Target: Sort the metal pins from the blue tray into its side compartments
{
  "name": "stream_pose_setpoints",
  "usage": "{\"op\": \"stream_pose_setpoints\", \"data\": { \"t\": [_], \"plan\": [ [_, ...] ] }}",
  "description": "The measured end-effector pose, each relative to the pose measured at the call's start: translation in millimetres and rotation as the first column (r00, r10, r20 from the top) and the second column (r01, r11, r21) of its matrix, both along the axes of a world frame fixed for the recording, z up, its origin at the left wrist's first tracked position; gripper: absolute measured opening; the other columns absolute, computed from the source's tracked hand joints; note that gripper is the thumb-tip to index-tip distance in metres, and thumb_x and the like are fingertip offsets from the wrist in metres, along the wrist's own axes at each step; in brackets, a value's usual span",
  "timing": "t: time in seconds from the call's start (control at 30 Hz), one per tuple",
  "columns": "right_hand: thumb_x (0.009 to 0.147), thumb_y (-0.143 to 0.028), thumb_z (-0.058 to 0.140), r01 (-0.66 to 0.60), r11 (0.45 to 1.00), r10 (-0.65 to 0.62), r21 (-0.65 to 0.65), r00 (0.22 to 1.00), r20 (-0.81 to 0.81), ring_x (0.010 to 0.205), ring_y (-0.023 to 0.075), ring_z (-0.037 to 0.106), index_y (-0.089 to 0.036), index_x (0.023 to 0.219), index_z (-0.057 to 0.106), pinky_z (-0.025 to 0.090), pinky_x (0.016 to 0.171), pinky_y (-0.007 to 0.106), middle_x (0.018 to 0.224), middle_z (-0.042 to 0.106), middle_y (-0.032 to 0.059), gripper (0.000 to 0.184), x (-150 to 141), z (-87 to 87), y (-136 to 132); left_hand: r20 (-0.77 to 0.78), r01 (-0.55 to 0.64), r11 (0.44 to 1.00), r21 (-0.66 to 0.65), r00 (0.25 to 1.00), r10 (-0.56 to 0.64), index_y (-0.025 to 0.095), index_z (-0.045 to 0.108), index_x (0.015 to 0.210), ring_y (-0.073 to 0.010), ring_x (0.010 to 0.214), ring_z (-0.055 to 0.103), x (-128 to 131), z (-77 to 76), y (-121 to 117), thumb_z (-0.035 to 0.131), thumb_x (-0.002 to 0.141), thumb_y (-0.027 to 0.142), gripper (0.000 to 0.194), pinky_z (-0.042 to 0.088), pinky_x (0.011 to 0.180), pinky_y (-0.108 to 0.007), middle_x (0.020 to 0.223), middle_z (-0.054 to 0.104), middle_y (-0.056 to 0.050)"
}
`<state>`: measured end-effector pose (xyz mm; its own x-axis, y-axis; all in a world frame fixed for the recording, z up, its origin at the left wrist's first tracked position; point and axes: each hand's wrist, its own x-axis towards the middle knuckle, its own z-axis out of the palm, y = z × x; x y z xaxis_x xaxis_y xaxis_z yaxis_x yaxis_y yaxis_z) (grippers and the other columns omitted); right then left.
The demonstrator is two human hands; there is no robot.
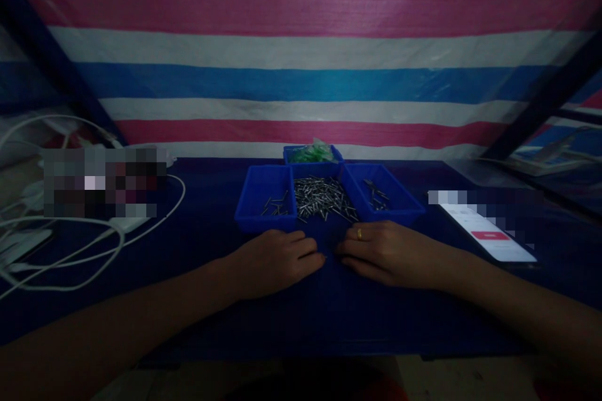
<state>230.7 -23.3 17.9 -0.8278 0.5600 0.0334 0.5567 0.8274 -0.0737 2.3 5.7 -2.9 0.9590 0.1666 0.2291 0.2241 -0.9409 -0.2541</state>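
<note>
My left hand (275, 261) rests palm down on the dark blue tabletop (301, 313), fingers curled inward, just in front of the blue trays. My right hand (386, 252), with a gold ring on one finger, lies flat beside it, fingertips pointing left and almost meeting the left hand's. Neither hand holds anything that I can see. Directly behind them, the middle blue tray (329, 174) holds a heap of small metal pins (322, 198). The left tray (249, 191) and the right tray (399, 197) each hold a few pins.
A fourth blue tray (290, 153) with green pieces (313, 151) stands behind the middle one. White cables (94, 238) and a power strip lie at the left. A lit phone (491, 238) lies at the right. A striped tarpaulin (301, 50) hangs behind the table.
</note>
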Motion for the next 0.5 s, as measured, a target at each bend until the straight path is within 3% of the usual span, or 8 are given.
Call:
{"op": "stream_pose_setpoints", "data": {
  "t": [0.13,0.23,0.33,0.5],
  "plan": [
    [0.087,-0.021,0.040,0.004,1.000,-0.005,-0.014,1.000,-0.012,0.074,0.0139,0.051,-0.015,0.094,0.055,0.042,0.068,0.027,0.080,0.054,0.0036,0.017,-1.4,1.1,-0.9,0.050,0.067,0.998,0.020,0.996,-0.068,0.015,0.052,0.092,-0.0137,0.067,0.048,0.1,2.9,-2.8,0.037,0.089,0.015,0.016,0.039,0.051,-0.024,0.079,0.055,-0.002],
    [0.086,-0.022,0.041,-0.020,0.999,0.018,-0.047,0.999,-0.037,0.082,0.0143,0.051,-0.015,0.095,0.055,0.043,0.075,0.028,0.092,0.054,0.0053,0.018,-3.5,2.1,-3.7,0.097,0.093,0.995,0.031,0.991,-0.095,0.014,0.052,0.090,-0.0142,0.068,0.049,0.6,3.8,-3.7,0.034,0.089,0.014,0.018,0.042,0.055,-0.024,0.080,0.055,-0.003],
    [0.086,-0.022,0.042,-0.054,0.998,0.052,-0.039,0.997,-0.053,0.093,0.0154,0.050,-0.015,0.100,0.055,0.042,0.081,0.030,0.108,0.051,0.0071,0.021,-5.5,2.6,-5.9,0.111,0.088,0.996,0.013,0.990,-0.089,0.014,0.053,0.088,-0.0143,0.070,0.049,1.2,3.6,-3.8,0.034,0.089,0.014,0.018,0.043,0.058,-0.024,0.082,0.056,-0.003],
    [0.087,-0.023,0.040,-0.050,0.999,0.048,-0.013,0.996,-0.077,0.094,0.0161,0.050,-0.014,0.098,0.056,0.043,0.081,0.031,0.107,0.053,0.0077,0.021,-4.9,2.6,-4.9,0.122,0.070,0.997,0.010,0.990,-0.071,0.013,0.053,0.087,-0.0142,0.069,0.049,2.1,3.9,-3.6,0.034,0.089,0.014,0.019,0.044,0.057,-0.025,0.080,0.056,-0.003]
  ]
}}
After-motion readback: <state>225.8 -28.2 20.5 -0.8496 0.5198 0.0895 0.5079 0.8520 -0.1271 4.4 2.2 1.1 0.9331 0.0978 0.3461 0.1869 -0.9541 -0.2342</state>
